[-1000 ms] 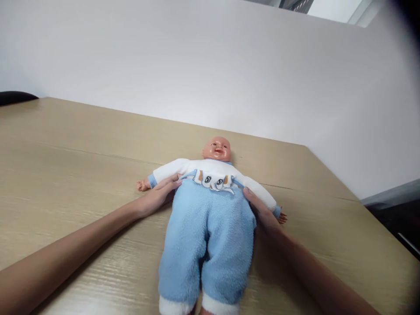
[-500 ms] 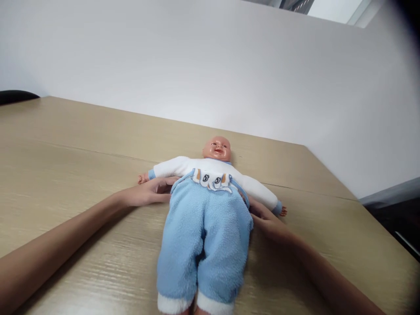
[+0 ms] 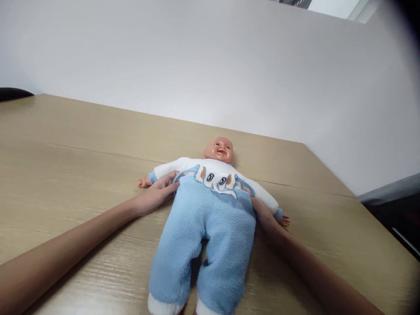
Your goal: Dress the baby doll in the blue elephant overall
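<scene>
A baby doll (image 3: 219, 149) lies face up on the wooden table (image 3: 65, 144), head away from me. It wears a white top with an elephant print and fluffy light-blue trousers (image 3: 210, 227) with white cuffs. My left hand (image 3: 157, 194) grips the trousers' waist on the doll's left-hand side in view, fingers curled at the fabric edge. My right hand (image 3: 262, 214) holds the waist on the other side, fingers tucked under the fabric by the doll's sleeve.
A white wall (image 3: 197, 65) rises behind the table's far edge. The table's right edge (image 3: 377, 223) drops to a dark floor. A dark rounded object (image 3: 13, 92) shows at the far left edge.
The trousers' waist has come up higher over the doll's chest. Both hands moved with the waist, and the doll's legs shifted slightly toward me and left.
</scene>
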Available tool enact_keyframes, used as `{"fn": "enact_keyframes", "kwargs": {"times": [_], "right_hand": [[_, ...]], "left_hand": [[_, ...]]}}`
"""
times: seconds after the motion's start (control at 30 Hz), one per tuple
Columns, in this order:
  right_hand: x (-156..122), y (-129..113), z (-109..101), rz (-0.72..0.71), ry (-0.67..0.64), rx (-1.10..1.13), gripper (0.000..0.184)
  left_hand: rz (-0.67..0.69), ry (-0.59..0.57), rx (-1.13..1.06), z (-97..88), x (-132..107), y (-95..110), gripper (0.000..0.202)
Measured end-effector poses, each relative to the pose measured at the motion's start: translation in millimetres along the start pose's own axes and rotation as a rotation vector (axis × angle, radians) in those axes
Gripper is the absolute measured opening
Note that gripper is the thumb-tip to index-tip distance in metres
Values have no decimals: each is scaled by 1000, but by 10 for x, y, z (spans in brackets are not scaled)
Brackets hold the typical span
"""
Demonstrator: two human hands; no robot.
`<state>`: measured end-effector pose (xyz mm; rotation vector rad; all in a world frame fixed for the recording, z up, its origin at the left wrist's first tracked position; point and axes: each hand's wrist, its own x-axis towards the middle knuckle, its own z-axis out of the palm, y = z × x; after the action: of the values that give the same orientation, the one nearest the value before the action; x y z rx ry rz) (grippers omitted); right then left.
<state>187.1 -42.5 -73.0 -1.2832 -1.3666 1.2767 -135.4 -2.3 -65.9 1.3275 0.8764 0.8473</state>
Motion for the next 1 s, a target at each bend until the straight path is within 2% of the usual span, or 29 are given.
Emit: {"fn": "enact_keyframes", "kwargs": {"times": [0.1,0.2,0.27,0.33,0.43,0.53,0.6,0.67,0.77,0.87,0.93,1.0], "right_hand": [[-37,-67,-39,78,42,122,50],[-115,-177,-98,50,34,68,46],[-155,-250,-118,17,-27,18,40],[-168,-301,-107,-6,-53,54,35],[-136,-313,-67,-14,32,79,35],[-100,-274,-66,6,41,-158,41],[-102,-245,-95,-43,-2,-364,46],[-121,-218,-124,-105,-16,-455,47],[-153,-164,-99,-55,-13,-283,36],[-178,-105,34,78,18,109,33],[-196,-88,144,153,82,338,39],[-211,-100,228,192,131,453,41]], "left_hand": [[62,-28,97,-119,-11,50,29],[107,-58,207,-195,-38,130,22],[114,-91,220,-177,-52,206,26],[126,-78,183,-109,-55,282,30],[137,7,206,8,-38,347,36],[77,25,316,12,-19,329,44],[60,-27,422,-66,-17,298,47],[75,-88,524,-169,-29,276,47],[82,-116,587,-270,-70,254,45],[64,-40,533,-235,-109,185,42],[41,40,407,-141,-114,98,41],[15,108,176,-12,-100,1,41]]}}
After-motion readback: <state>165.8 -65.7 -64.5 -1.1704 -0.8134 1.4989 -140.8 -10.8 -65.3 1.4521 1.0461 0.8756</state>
